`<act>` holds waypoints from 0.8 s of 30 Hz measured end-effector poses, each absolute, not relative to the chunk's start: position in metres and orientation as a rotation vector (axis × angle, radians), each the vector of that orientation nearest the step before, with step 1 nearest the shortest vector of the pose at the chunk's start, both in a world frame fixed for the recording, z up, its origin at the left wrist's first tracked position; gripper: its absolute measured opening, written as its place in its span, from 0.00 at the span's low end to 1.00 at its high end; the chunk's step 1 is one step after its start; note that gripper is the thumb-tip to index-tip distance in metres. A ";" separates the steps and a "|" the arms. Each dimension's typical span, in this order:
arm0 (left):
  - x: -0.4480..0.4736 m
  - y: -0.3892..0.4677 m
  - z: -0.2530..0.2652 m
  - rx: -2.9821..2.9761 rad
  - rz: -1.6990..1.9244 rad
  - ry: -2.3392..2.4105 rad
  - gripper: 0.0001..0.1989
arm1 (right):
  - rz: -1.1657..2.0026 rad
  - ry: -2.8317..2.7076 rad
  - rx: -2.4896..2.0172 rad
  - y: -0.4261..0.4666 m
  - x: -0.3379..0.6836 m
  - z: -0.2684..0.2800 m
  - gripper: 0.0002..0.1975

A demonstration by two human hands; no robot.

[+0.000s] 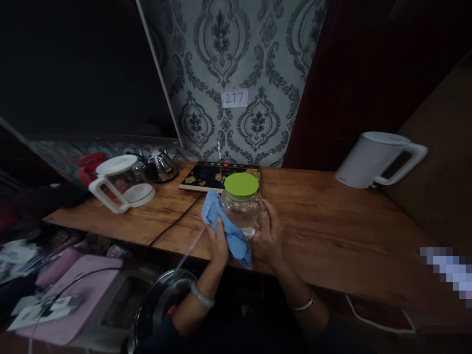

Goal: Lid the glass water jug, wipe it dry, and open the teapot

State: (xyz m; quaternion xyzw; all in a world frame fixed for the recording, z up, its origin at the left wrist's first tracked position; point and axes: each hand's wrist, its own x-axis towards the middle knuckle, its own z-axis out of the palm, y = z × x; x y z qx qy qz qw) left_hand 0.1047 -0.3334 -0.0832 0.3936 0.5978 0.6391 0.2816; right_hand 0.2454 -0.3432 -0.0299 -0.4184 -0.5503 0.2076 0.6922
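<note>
A clear glass teapot [239, 211] with a green lid [241, 185] is in front of me, over the near edge of the wooden table. My right hand [271, 233] grips its handle on the right side, fingers wrapped round. On the other side, my left hand [218, 241] holds a blue cloth [234, 241] against the glass, thumb towards me. Part of the teapot's left side and base is hidden by the cloth. Clear liquid seems to be inside the teapot.
Behind the teapot lies a black induction cooker [206, 176] with a thin metal spout. At left stand a white-lidded glass jug [123, 184] and a shiny metal kettle [161, 164]. A white kettle [372, 160] stands right on the wooden table [332, 236]. Below is a large glass-like bowl [142, 314].
</note>
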 end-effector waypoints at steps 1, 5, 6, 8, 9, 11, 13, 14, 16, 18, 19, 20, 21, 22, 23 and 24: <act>0.110 -0.341 -0.086 1.060 1.692 1.602 0.31 | 0.464 -1.223 -0.947 -0.343 0.246 -0.030 0.19; 0.133 -0.365 -0.083 1.042 1.695 1.527 0.40 | 0.519 -1.188 -0.930 -0.344 0.246 -0.030 0.19; 0.137 -0.368 -0.080 1.036 1.702 1.506 0.42 | 0.535 -1.179 -0.921 -0.345 0.245 -0.029 0.19; 0.144 -0.370 -0.072 1.031 1.718 1.470 0.46 | 0.556 -1.161 -0.920 -0.348 0.243 -0.027 0.19; 0.145 -0.368 -0.069 1.030 1.727 1.462 0.46 | 0.558 -1.151 -0.926 -0.349 0.242 -0.026 0.19; 0.145 -0.363 -0.063 1.029 1.742 1.459 0.46 | 0.551 -1.139 -0.940 -0.353 0.239 -0.025 0.20; 0.142 -0.356 -0.058 1.043 1.732 1.443 0.44 | 0.541 -1.147 -0.950 -0.357 0.237 -0.025 0.21; 0.140 -0.353 -0.056 1.059 1.723 1.427 0.43 | 0.535 -1.157 -0.955 -0.359 0.236 -0.024 0.21; 0.136 -0.348 -0.053 1.091 1.707 1.408 0.42 | 0.523 -1.182 -0.966 -0.362 0.234 -0.024 0.22; 0.136 -0.348 -0.052 1.108 1.705 1.419 0.42 | 0.517 -1.200 -0.969 -0.364 0.232 -0.024 0.22; 0.137 -0.349 -0.053 1.113 1.709 1.426 0.41 | 0.516 -1.205 -0.967 -0.364 0.232 -0.024 0.22; 0.139 -0.352 -0.054 1.118 1.715 1.427 0.41 | 0.516 -1.206 -0.964 -0.364 0.232 -0.024 0.22; 0.141 -0.355 -0.056 1.125 1.723 1.419 0.41 | 0.515 -1.206 -0.960 -0.364 0.231 -0.025 0.23; 0.143 -0.359 -0.058 1.132 1.728 1.408 0.40 | 0.509 -1.209 -0.957 -0.363 0.231 -0.026 0.23; 0.145 -0.363 -0.061 1.136 1.729 1.400 0.40 | 0.495 -1.225 -0.955 -0.363 0.231 -0.027 0.23; 0.147 -0.367 -0.063 1.133 1.727 1.402 0.40 | 0.477 -1.244 -0.956 -0.363 0.231 -0.028 0.23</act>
